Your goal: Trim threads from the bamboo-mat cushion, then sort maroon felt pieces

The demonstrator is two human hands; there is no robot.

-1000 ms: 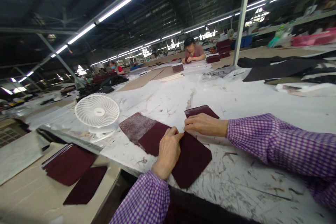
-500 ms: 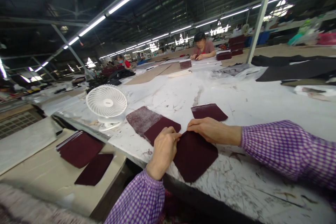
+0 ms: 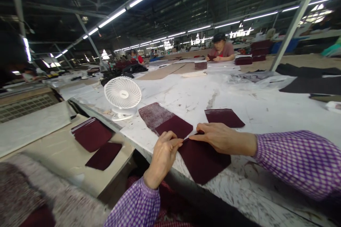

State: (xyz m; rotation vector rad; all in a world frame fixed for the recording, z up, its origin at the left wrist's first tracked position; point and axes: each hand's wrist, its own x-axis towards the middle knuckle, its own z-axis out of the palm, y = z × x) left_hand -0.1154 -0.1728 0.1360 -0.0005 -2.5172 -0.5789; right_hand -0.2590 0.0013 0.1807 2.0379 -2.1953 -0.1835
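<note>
Head view: both hands at the top edge of a maroon panel.

The maroon panel [image 3: 205,166] lies on the white counter [image 3: 170,92], near its front edge. The left hand [image 3: 162,154] is closed, pinching the panel's edge between thumb and fingertips. The right hand [image 3: 222,138] sets its fingertips on the same edge, just beside the left; whether its thumb grips underneath cannot be told.

Beyond the left hand, a plain maroon piece [image 3: 176,126] adjoins a speckled piece [image 3: 154,114]. A smaller cut piece [image 3: 225,118] lies beyond the right hand. A white fan [image 3: 123,94] stands to the left. Stacked pieces [image 3: 93,135] rest on a lower beige surface [image 3: 58,156].
</note>
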